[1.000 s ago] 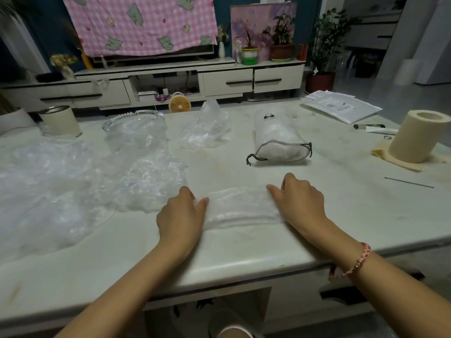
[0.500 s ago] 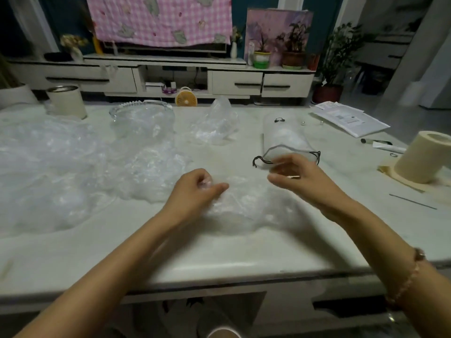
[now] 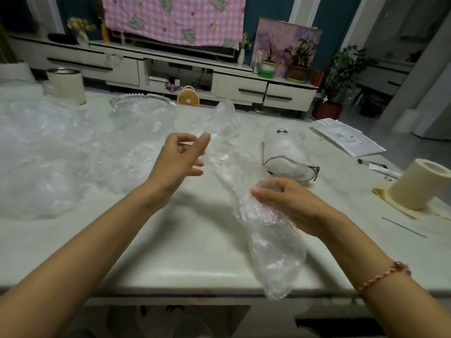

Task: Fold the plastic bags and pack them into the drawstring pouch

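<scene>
A long clear plastic bag hangs lifted above the pale table, its lower end dangling past the near edge. My right hand grips the bag around its middle. My left hand is raised to the left of the bag's upper end, fingers loosely spread, thumb and forefinger near the plastic; contact is unclear. The white drawstring pouch lies on its side behind my right hand, its dark cord at the mouth facing me. A heap of loose plastic bags covers the table's left side.
A cream paper roll stands at the right on a cloth. Papers and a pen lie at the back right. A glass bowl and a cream canister sit at the back left.
The folded bag that lay flat under both hands has been lifted off the table and hangs lengthwise. My right hand now grips its middle; my left hand has risen toward its top end.
</scene>
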